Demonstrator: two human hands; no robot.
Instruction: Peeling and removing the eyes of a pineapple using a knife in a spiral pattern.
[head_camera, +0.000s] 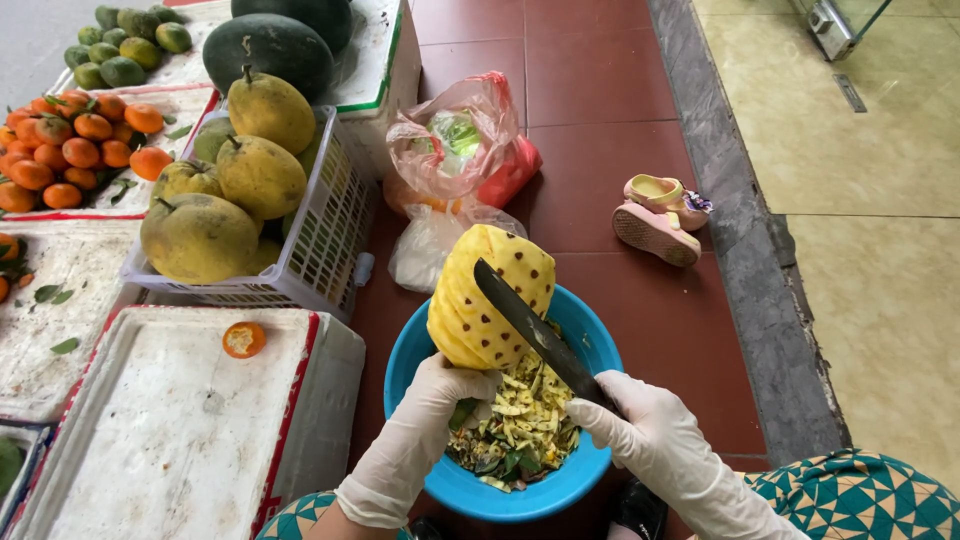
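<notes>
A single head-worn camera looks steeply down and forward from close above the person's lap, facing a blue bowl (500, 480) on the red tile floor (600, 100), with fruit boxes (160, 430) filling the left side.

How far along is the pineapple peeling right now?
Skin is off: the pineapple shows yellow flesh, peelings fill the blue basin. In hand: left hand grips its base, right hand lays the knife across it. Left: brown eyes dot the flesh.

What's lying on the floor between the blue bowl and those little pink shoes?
Nothing: in the head view, only bare red floor tiles separate the blue bowl from the pink shoes.
</notes>
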